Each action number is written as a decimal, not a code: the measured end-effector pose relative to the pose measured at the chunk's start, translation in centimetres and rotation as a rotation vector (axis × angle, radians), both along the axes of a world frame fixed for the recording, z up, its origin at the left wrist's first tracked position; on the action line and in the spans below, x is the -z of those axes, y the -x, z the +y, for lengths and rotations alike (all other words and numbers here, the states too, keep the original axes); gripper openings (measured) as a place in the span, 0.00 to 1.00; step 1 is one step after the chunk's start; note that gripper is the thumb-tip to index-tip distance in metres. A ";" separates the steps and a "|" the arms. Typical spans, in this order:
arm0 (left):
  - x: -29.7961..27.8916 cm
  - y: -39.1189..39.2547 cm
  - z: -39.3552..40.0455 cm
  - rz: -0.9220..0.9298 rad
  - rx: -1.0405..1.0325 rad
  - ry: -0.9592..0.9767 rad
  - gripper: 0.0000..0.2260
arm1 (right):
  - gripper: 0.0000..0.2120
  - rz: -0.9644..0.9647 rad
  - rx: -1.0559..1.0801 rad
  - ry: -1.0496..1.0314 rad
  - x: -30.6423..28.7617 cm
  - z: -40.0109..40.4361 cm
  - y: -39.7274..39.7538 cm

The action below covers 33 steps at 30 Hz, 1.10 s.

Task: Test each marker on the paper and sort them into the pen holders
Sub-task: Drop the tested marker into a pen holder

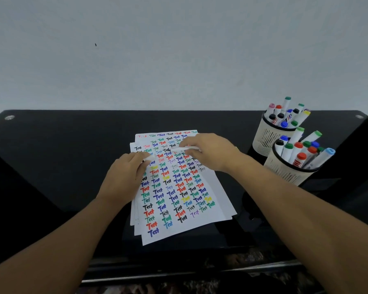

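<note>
Marker (184, 148), white-barrelled, pinched in the right hand (210, 152), tip just past the fingers over the paper (210, 200); left hand (126, 177) grips what looks like its cap (150, 158). Judged best: brief light stroke, left hand steadying sheet; holders (285, 168) beyond the wrist.

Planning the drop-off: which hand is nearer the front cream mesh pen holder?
Right. The right hand, gripping a white marker, is over the paper's upper part nearer the front cream mesh pen holder; the left hand lies farther left.
</note>
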<state>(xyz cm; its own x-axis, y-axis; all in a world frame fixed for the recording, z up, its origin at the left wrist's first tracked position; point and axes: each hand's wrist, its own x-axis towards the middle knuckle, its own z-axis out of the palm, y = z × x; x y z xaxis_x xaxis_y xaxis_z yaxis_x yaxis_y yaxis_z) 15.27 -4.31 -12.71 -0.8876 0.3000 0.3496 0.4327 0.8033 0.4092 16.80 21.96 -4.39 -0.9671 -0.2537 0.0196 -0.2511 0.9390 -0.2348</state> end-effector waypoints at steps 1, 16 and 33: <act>0.0 0.0 0.0 0.007 0.008 0.002 0.17 | 0.16 0.003 -0.018 -0.011 0.3 -0.3 0.0; -0.2 -0.2 -0.2 0.072 0.083 0.033 0.15 | 0.15 0.032 -0.106 0.069 2.9 -2.3 0.8; 0.0 -0.5 -0.5 0.236 0.212 0.041 0.17 | 0.15 0.044 -0.128 0.225 4.4 -3.8 -0.5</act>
